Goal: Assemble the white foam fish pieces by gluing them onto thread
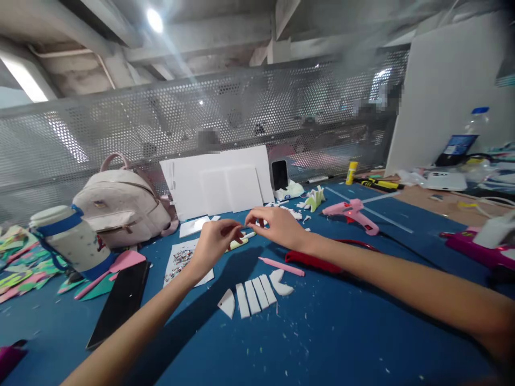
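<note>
My left hand (217, 241) and my right hand (278, 225) meet above the blue table, thumbs and fingertips pinched close together. Whatever lies between the fingertips is too small to make out. Below them on the table sit white cut pieces in a fish-like row: a pointed head piece (227, 304) with a small hole, several strips (252, 297) and a curved tail piece (281, 284). A pink marker (284, 266) lies just behind the row. Near my left wrist, a white sheet (205, 277) carries a scatter of tiny multicoloured bits (183, 260).
A pink glue gun (354, 212) and a red tool (316, 261) lie by my right arm. On the left are a black phone (120, 300), a bottle (70, 238) and a backpack (124, 203). White boards (185, 187) stand behind; a glue stick (351, 173) stands far right.
</note>
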`<state>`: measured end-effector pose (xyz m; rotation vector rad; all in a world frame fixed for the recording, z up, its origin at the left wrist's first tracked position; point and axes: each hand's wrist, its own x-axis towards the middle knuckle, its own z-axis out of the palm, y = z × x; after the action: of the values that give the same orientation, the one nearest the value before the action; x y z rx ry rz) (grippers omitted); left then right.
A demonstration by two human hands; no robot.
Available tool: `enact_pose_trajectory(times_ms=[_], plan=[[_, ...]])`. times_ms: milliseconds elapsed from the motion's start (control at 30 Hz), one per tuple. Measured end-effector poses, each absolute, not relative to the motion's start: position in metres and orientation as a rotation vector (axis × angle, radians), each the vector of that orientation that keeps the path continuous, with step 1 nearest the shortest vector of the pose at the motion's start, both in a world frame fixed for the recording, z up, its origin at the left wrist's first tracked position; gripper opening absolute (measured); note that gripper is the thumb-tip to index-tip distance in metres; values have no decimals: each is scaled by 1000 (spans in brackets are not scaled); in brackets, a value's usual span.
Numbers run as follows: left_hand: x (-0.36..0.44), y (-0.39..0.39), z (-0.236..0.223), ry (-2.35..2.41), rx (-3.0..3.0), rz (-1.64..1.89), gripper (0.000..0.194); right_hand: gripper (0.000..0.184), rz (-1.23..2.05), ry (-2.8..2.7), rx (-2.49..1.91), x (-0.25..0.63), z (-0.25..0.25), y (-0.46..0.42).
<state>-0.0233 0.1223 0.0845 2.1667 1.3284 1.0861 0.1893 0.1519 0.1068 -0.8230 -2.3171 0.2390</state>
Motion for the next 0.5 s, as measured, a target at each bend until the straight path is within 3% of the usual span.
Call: enact_pose_trajectory(times_ms=[100, 133, 267, 500], plan=[[-26, 123, 85, 1331, 2123, 1090, 25, 48, 251, -2311, -924, 216, 111, 146], [-28, 124, 85, 1340, 2113, 1090, 25, 51, 251, -2316, -978, 229, 113, 144], [-34, 131, 84, 1395, 2092, 1074, 25, 25, 236, -2398, -1260, 292, 109, 139], [-37, 139, 80, 1506, 2075, 1048, 23, 17, 283, -2513, -1683, 375, 65, 127]])
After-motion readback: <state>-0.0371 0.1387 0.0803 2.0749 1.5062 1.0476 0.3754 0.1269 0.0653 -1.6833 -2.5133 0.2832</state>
